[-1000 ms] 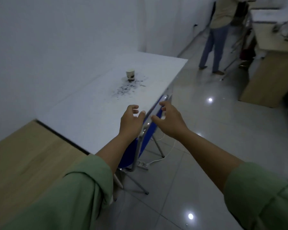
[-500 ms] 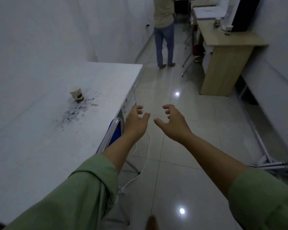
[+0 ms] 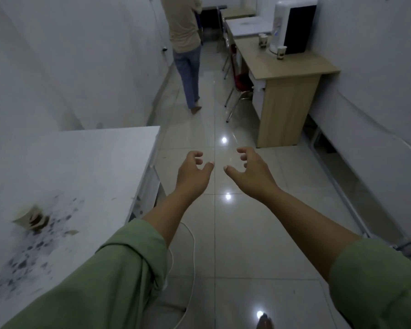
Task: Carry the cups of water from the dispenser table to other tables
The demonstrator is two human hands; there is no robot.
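My left hand [image 3: 193, 175] and my right hand [image 3: 250, 175] are held out over the tiled aisle, fingers curled apart, holding nothing. A paper cup [image 3: 31, 217] stands blurred on the white table [image 3: 86, 162] at my left, amid dark speckles. Far ahead on the right, the white water dispenser [image 3: 292, 24] sits on a wooden table [image 3: 285, 64]. One paper cup [image 3: 281, 52] stands at its front and another paper cup [image 3: 263, 41] a little further back.
A person in a beige top and jeans [image 3: 185, 53] stands in the aisle ahead, back turned. A red chair [image 3: 240, 86] is tucked beside the wooden table. A white cable [image 3: 192, 248] trails on the floor by the white table. Walls close both sides.
The view has swung right, from the white table to the aisle and the dispenser table. The cup on the white table has slid to the lower left of view. Both hands stay empty.
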